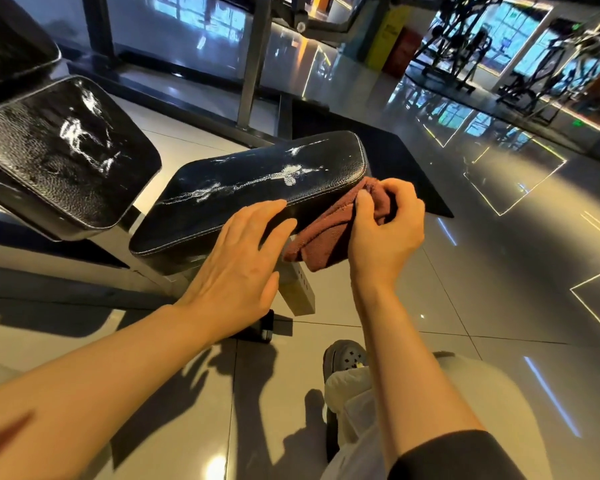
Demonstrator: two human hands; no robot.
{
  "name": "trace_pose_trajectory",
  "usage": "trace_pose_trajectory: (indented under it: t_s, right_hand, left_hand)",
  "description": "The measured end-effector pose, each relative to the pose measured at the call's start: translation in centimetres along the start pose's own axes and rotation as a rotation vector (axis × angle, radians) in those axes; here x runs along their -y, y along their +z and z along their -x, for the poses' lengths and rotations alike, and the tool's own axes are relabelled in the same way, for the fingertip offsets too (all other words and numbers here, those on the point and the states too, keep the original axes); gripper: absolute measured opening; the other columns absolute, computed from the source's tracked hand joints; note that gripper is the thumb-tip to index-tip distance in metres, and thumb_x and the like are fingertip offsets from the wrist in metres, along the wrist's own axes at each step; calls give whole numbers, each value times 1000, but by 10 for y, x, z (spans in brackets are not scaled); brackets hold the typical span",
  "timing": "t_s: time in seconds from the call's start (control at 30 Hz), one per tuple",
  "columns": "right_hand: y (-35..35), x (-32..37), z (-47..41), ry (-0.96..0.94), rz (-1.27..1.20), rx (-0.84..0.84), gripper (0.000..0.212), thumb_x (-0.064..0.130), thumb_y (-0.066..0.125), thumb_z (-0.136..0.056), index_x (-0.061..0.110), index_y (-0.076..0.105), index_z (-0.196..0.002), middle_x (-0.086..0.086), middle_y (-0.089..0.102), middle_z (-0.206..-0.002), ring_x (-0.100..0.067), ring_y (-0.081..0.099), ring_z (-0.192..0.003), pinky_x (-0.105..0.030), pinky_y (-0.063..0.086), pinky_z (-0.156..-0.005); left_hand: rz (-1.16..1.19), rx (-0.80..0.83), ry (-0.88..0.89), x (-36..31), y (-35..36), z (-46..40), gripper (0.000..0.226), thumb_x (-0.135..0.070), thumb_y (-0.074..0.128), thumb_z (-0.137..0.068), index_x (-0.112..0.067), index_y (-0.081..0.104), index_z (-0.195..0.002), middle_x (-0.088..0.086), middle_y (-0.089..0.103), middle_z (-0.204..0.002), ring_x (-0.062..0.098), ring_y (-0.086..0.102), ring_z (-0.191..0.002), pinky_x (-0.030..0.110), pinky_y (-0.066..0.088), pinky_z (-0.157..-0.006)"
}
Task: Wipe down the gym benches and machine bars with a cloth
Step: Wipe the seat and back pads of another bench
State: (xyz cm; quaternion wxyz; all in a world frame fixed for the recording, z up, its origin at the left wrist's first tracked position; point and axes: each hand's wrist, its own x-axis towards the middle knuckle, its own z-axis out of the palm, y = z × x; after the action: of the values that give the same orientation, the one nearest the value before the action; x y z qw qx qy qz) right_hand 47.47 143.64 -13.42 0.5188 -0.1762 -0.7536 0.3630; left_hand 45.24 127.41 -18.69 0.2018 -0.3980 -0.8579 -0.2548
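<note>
Mid-task, by the look of it: right hand (385,223) fingers bunch the brown cloth (321,233) against the seat pad's (257,185) near edge at frame centre, left hand (238,261) lies flat, fingers loose, beside it; back pad (59,150) upper left apparently unwiped, machine bars too.

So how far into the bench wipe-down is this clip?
Nothing looks finished yet. In hand: the right hand grips a reddish-brown terry cloth against the near side edge of the black padded leather seat pad, with the left hand resting flat on it. Left: the seat top's white streaks, the equally streaked black padded backrest, and the grey machine bars.
</note>
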Motion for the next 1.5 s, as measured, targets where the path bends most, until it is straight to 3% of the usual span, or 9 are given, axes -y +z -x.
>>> trace_pose_trajectory:
  t_s: [0.17, 0.27, 0.47, 0.6, 0.77, 0.9, 1.1, 1.33, 1.5]
  right_hand:
    - [-6, -4, 9, 105, -4, 47, 8, 8, 60, -90, 16, 58, -92, -5, 56, -94, 7, 51, -80, -8, 44, -68]
    - [-10, -5, 12, 181, -3, 82, 7, 13, 62, -89, 19, 59, -92, -5, 59, -96, -6, 57, -83, -19, 52, -70]
    - [-23, 17, -8, 116, -275, -140, 29, 12, 71, -80, 5, 58, -105, -20, 57, -105, -22, 58, -89, -21, 50, -72]
    - [-14, 16, -8, 102, -276, 107, 49, 6, 71, -79, 10, 55, -126, -11, 57, -122, -22, 59, -110, -32, 56, -88]
    - [-6, 14, 1, -6, -81, 54, 46, 5, 68, -85, 11, 54, -128, -7, 53, -117, 5, 50, -101, -6, 45, -82]
    - [-6, 14, 7, -45, 1, 73, 45, 1, 67, -83, 11, 53, -124, -11, 51, -113, 18, 42, -95, -2, 42, -78]
    - [-7, 8, 42, 31, -4, 323, 49, -6, 66, -80, 30, 53, -110, 5, 44, -103, 15, 45, -94, -1, 41, -75]
    - [-14, 13, 16, -24, -20, -36, 40, -3, 68, -80, 11, 62, -117, -11, 49, -111, 19, 42, -96, -1, 39, -77]
    - [-2, 11, 17, -82, 27, 57, 36, -6, 63, -82, 14, 61, -112, -5, 45, -112, 1, 47, -97, -4, 43, -83]
  left_hand:
    - [-6, 16, -1, 1, -2, 3, 70, -8, 73, -74, -3, 45, -138, 18, 34, -148, 33, 30, -138, 46, 32, -111]
    - [1, 14, -4, 0, -2, 4, 69, -7, 72, -75, -3, 45, -138, 18, 35, -147, 34, 31, -137, 47, 32, -111]
    - [3, 1, -2, -2, 1, 1, 69, -8, 72, -74, -4, 45, -137, 19, 36, -146, 35, 32, -136, 53, 32, -111]
    - [-6, -8, -2, -1, 3, 0, 70, -6, 74, -71, -2, 47, -135, 20, 37, -144, 36, 33, -134, 57, 34, -108]
    - [-20, -14, 7, -2, 4, -1, 70, -6, 74, -70, -1, 47, -134, 21, 36, -144, 36, 32, -134, 56, 32, -110]
    - [-11, 0, 0, -2, 3, 1, 71, -6, 75, -71, -2, 46, -135, 20, 35, -145, 35, 32, -135, 56, 33, -110]
    - [17, 11, -11, -4, -1, 5, 72, -8, 72, -75, -6, 42, -140, 15, 32, -148, 30, 27, -139, 50, 30, -113]
    - [11, 3, -39, 2, -5, 10, 73, -9, 74, -75, -3, 41, -140, 16, 32, -147, 32, 30, -138, 48, 35, -110]
    - [9, 12, -60, 9, -6, 15, 72, -8, 74, -76, -2, 41, -139, 17, 34, -146, 31, 31, -137, 45, 35, -110]
